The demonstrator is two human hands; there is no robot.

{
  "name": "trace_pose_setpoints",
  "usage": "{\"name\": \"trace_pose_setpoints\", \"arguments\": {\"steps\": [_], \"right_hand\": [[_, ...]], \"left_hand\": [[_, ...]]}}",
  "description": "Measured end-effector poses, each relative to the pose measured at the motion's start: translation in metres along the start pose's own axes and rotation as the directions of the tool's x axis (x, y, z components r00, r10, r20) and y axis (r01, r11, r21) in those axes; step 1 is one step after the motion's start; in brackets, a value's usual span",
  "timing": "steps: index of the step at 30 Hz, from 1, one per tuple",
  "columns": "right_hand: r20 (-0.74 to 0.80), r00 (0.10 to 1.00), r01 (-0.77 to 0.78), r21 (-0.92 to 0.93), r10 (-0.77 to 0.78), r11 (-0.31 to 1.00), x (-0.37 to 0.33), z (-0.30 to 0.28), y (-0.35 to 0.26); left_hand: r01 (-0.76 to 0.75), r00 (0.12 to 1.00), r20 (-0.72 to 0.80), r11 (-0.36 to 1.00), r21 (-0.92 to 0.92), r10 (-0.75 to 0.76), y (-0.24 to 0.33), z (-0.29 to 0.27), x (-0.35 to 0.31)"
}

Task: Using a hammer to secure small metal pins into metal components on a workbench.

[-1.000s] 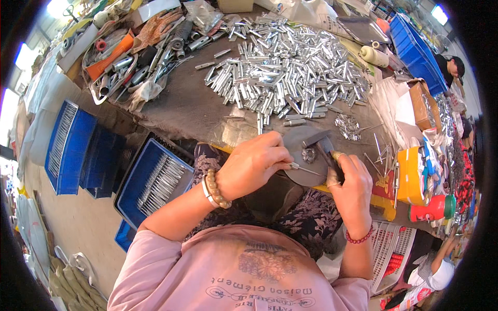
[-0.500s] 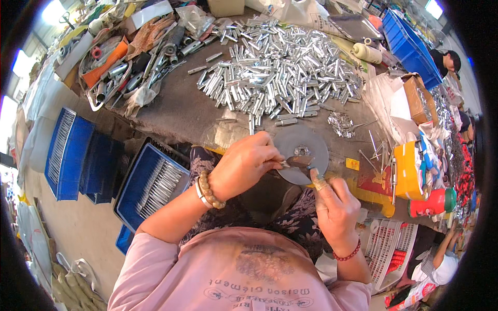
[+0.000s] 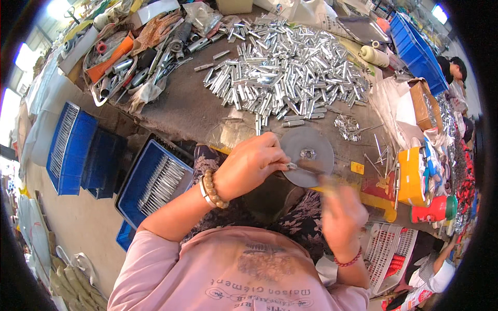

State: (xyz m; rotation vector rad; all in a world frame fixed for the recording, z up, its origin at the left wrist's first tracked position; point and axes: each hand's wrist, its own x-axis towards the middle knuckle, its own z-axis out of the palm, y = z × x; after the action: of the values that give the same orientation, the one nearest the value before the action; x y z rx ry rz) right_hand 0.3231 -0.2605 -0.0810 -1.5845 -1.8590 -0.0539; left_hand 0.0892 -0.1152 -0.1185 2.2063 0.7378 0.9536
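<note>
Small silver metal piece [image 3: 291, 166], one, at the left fingertips, at the near-left edge of a flat round grey disc [image 3: 309, 139] on the brown, worn bench [image 3: 181, 101]. Left hand [image 3: 254, 160]: grip together, thumb and fingers clamped on the piece. Right hand [image 3: 342, 207]: motion-blurred, near the disc's near-right edge; can't tell whether its grip is apart or clamped on something.

Vs half a second ago: right hand has pulled away from the left fingertips; dark tool seen over the disc then is no longer distinct, just a dark smear by the near edge. Left hand roughly same pose, piece still held.

Counts: hands two, disc one. Short silver metal tubes [image 3: 290, 72], one big pile beyond the disc, too many to count. Thin shiny metal bits [image 3: 347, 128], one small heap right of the disc, uncountable. Small square yellow card [image 3: 357, 167], one. Blue plastic bins [image 3: 75, 166] showing rows of slim silver rods [image 3: 162, 184], two, at left; rods too dense to count. Red jar with green lid [image 3: 430, 209], one, right.
</note>
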Motion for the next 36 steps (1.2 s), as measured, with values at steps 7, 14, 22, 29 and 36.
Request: {"name": "trace_pose_setpoints", "arguments": {"steps": [7, 14, 22, 29, 36], "right_hand": [[0.068, 0.998, -0.023, 0.089, 0.017, 0.996, 0.031, -0.001, 0.009], [0.121, 0.981, 0.179, -0.298, -0.149, 0.938, 0.044, 0.004, 0.013], [0.274, 0.951, -0.137, -0.035, 0.142, 0.990, 0.011, 0.016, -0.022], [0.525, 0.795, -0.552, 0.419, 0.303, 0.721, -0.007, 0.026, -0.014], [0.766, 0.525, -0.851, 0.457, 0.371, 0.260, -0.007, 0.022, -0.029]], "left_hand": [[0.002, 1.000, 0.018, 1.000, 0.016, -0.003, 0.000, -0.001, 0.000], [0.000, 1.000, -0.015, 0.998, 0.057, 0.001, 0.002, 0.000, -0.002], [-0.010, 0.994, -0.106, 0.992, 0.126, 0.024, 0.006, 0.008, -0.011], [0.017, 0.976, -0.215, 0.986, 0.163, 0.019, 0.022, 0.015, -0.019], [0.547, 0.791, 0.190, 0.534, -0.645, -0.581, 0.036, 0.031, -0.047]]}}
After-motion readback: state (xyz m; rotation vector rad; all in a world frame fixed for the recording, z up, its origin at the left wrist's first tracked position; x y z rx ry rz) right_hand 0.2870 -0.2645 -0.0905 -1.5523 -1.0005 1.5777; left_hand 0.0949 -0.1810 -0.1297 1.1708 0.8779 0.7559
